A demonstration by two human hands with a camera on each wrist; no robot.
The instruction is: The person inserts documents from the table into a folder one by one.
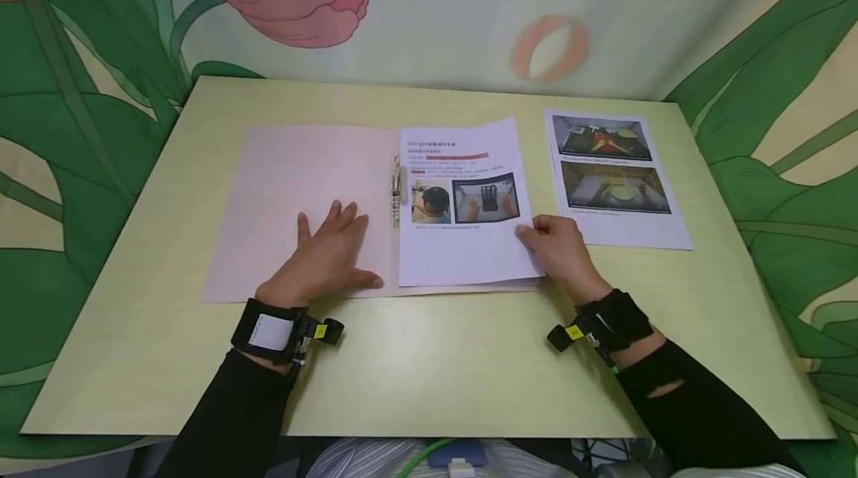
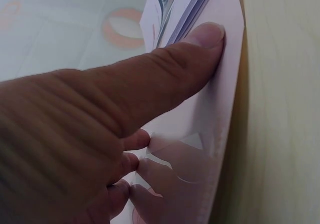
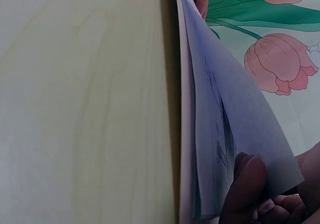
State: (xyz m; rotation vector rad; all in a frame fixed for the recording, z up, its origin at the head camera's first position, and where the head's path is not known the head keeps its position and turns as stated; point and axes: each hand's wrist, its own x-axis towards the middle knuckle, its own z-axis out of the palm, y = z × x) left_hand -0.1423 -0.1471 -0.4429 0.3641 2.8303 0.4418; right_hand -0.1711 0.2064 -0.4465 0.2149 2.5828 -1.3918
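Observation:
A pale pink folder lies spread on the table, with a metal clip along its spine. Printed pages sit on its right side; the top sheet carries text and two pictures. My left hand rests on the inside of the left cover, fingers spread and thumb toward the spine. With thumb and fingers, my right hand pinches the top sheet's right edge. In the right wrist view that sheet is bent up, apart from the pages beneath it.
A separate sheet with two photos lies on the table to the right, just beyond my right hand. Behind the table's far edge hangs a curtain with printed flowers. A green cable shows below the near edge.

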